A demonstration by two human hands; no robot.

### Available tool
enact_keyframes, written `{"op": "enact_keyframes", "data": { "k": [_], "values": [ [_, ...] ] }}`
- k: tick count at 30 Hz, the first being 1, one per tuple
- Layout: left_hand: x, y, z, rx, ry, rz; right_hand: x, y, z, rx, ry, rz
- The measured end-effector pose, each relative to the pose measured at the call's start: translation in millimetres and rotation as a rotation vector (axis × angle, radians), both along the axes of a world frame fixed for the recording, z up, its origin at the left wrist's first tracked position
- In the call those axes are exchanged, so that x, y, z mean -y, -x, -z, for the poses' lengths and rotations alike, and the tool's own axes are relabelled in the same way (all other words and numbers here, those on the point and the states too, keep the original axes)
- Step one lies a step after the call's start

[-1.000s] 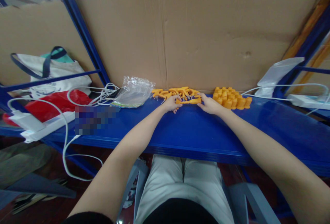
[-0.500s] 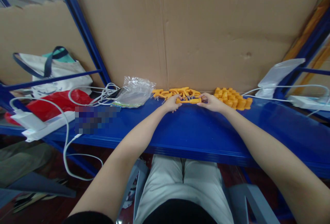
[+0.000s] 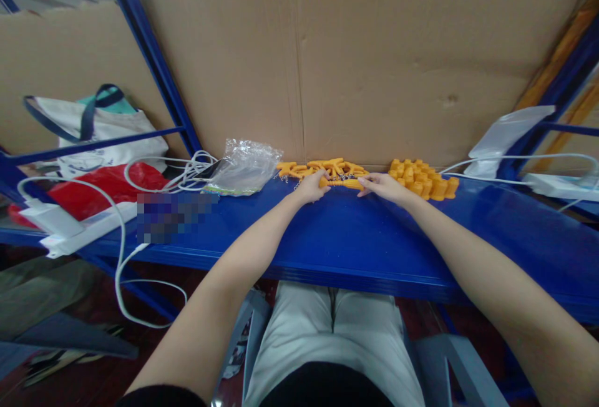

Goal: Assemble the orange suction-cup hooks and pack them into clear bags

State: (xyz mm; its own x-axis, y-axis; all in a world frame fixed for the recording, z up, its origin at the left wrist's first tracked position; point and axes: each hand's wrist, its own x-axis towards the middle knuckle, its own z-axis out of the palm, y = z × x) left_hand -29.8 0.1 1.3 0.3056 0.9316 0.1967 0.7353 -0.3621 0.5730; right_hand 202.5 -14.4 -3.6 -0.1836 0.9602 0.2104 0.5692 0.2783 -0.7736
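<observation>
Both my hands meet at the back of a blue shelf [image 3: 355,238]. My left hand [image 3: 311,187] pinches the left end of a long orange plastic piece [image 3: 345,183]. My right hand [image 3: 384,186] pinches its right end. Just behind the piece lies a heap of orange claw-shaped parts [image 3: 317,168] with small metal chains. To the right of my right hand stands a cluster of orange cylinder-shaped parts [image 3: 423,178].
A cardboard sheet [image 3: 374,63] backs the shelf. A crumpled clear plastic bag [image 3: 243,166] and white cables [image 3: 182,173] lie left of the parts. Further left sit a red bag [image 3: 100,185], a white tote [image 3: 100,129] and a white power strip [image 3: 70,226]. Another power strip [image 3: 556,183] is far right.
My hands have shifted slightly toward the back with the orange piece held between them; my right hand has slid a little left along it.
</observation>
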Motion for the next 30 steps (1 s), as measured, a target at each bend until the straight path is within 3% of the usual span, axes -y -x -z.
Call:
{"op": "enact_keyframes", "data": {
  "k": [5, 17, 24, 30],
  "values": [
    [2, -1, -1.2, 0.022, -0.005, -0.007, 0, -5, 1.9, -0.137, 0.116, -0.062],
    [6, -3, -2.3, 0.005, 0.001, 0.011, -4, 0, 3.4, -0.145, 0.119, 0.015],
    [-1, -2, 1.3, 0.02, -0.02, -0.012, 2, -3, 1.1, -0.274, 0.212, -0.034],
    [-5, -1, 4.2, 0.042, -0.033, -0.004, 4, 0, 1.0, -0.247, 0.173, 0.012]
  ]
}}
